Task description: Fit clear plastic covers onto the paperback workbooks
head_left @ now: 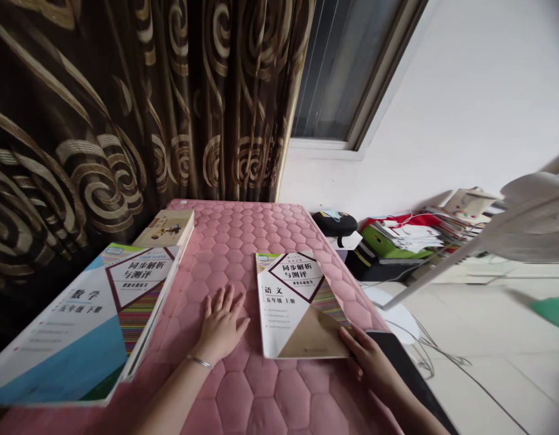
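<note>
Right hand (371, 359), mine: fingers gripping the white-and-tan workbook (302, 308) at its lower right corner, over the pink quilted mattress (234, 235). Left hand (222, 328): spread, unladen. Step, I judge: handling the workbook; moving it calls for a steady pinch.

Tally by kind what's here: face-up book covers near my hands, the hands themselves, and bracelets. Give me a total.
Book covers: 3 (blue-and-white cover, tan-and-white cover, beige cover with small figures)
Hands: 2 (left hand, right hand)
Bracelets: 1 (silver bracelet, left wrist)
Total: 6
</note>
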Tool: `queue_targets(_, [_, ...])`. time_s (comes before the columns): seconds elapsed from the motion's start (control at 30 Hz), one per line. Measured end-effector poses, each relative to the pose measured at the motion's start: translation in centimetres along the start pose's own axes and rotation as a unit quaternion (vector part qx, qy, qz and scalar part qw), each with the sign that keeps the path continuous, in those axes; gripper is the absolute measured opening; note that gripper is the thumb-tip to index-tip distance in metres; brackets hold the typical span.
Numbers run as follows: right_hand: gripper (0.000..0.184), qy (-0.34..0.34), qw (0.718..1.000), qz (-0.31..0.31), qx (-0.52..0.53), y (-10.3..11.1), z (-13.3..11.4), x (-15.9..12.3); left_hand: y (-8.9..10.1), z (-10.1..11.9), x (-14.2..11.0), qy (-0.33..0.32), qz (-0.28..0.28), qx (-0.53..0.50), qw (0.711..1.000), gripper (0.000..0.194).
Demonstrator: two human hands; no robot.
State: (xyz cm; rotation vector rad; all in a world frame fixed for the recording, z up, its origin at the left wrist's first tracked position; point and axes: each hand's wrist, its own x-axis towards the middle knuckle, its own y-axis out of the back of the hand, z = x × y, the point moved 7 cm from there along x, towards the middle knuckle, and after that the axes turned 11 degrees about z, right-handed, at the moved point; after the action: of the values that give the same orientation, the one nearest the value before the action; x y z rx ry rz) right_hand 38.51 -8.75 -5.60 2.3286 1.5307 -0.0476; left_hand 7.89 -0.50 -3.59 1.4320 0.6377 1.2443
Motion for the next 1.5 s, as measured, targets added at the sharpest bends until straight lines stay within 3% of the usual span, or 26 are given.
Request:
queue_targets(0.2, [0.061,-0.015,0.990,-0.002,-0.141,0.3,1.5,1.0,0.8,0.5,0.2,0.007,0.003,-0.013,1.000,0.053])
queue_targets(0.37, [0.038,-0.010,0.980,-0.027,-0.197,0.9,1.3,2.5,1.9,4.2,-1.0,-0.091,-0.031,-0.133,0.987,0.057])
queue_targets(0.53, [0.025,0.098,0.951,0.071,-0.286,1.7,-2.4,5.5,1.7,5.9,-2.8,-0.108,-0.100,-0.192,0.970,0.078])
queue_targets(0.7, [0.014,0.146,0.919,0.133,-0.342,1.0,-3.8,7.1,0.6,5.4,-3.2,-0.106,-0.090,-0.199,0.970,0.085])
queue_targets(1.0, [0.016,0.141,0.936,0.129,-0.296,1.5,-2.3,6.6,-0.3,5.1,-3.1,-0.101,-0.062,-0.188,0.975,0.074])
queue_targets(1.5, [0.020,0.116,0.942,0.141,-0.283,2.0,-3.7,5.3,-0.1,5.3,-3.3,-0.127,-0.007,-0.186,0.974,0.066])
